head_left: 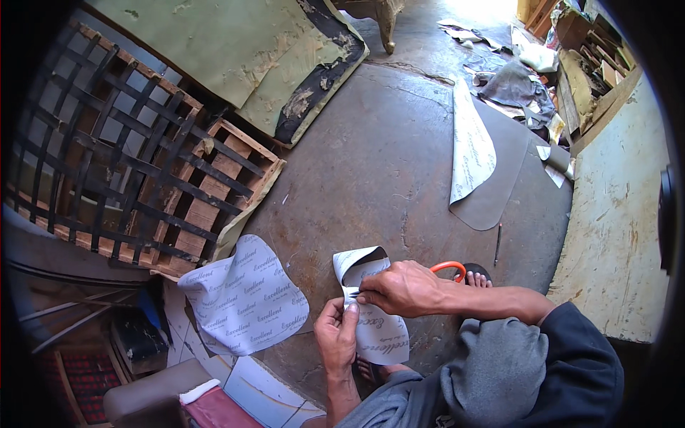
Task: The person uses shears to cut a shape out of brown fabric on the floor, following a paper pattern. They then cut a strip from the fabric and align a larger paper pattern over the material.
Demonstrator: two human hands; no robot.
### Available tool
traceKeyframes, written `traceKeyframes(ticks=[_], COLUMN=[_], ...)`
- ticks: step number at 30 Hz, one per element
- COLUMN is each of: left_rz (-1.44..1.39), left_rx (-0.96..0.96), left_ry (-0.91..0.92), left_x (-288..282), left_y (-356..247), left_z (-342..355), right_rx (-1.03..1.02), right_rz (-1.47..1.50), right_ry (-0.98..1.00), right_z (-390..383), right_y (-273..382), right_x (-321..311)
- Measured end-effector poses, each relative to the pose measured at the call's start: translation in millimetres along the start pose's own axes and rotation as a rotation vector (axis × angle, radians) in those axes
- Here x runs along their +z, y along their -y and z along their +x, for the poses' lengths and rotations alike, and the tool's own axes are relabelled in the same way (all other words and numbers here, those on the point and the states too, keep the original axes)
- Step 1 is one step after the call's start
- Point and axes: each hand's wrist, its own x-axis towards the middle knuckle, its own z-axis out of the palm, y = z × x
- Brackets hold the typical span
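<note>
My left hand [338, 334] pinches the edge of a strip of upholstery sheet [382, 341], white with dark print on its backing and brown on its face. The strip's far end curls over above my fingers. My right hand [404, 289] is closed around a pair of scissors; their orange handle loop [449, 267] sticks out behind the wrist, and a metal tip pokes past my fingers at the strip, close to my left thumb. My grip hides most of the blades. To the left lies a larger piece of the same printed sheet [246, 299].
A wooden frame with woven black straps [135, 146] stands at left, beside a worn pale-green padded panel [214, 50]. A dark pencil-like stick [499, 242] and a folded brown sheet [492, 167] lie on the floor. Scraps [517, 89] are heaped far right, near a pale board [617, 214].
</note>
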Motion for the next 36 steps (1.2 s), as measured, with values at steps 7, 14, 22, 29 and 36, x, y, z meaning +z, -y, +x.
traceKeyframes(ticks=[7, 14, 22, 29, 36], left_rz=[0.058, 0.038, 0.134, 0.138, 0.230], left_rx=[-0.017, -0.013, -0.002, 0.033, -0.125], left_ry=[-0.007, -0.016, 0.016, 0.001, 0.105], left_x=[3, 3, 0, 5, -1], left_y=[-3, 1, 3, 0, 2], left_z=[0, 2, 1, 5, -15], right_rx=[0.018, 0.022, 0.011, 0.346, 0.380], right_rz=[-0.034, -0.057, 0.084, 0.671, 1.321], right_ry=[0.059, 0.079, 0.057, 0.131, -0.625], right_z=[0, 1, 1, -1, 23], right_y=[1, 0, -9, -6, -57], right_x=[-6, -7, 0, 3, -40])
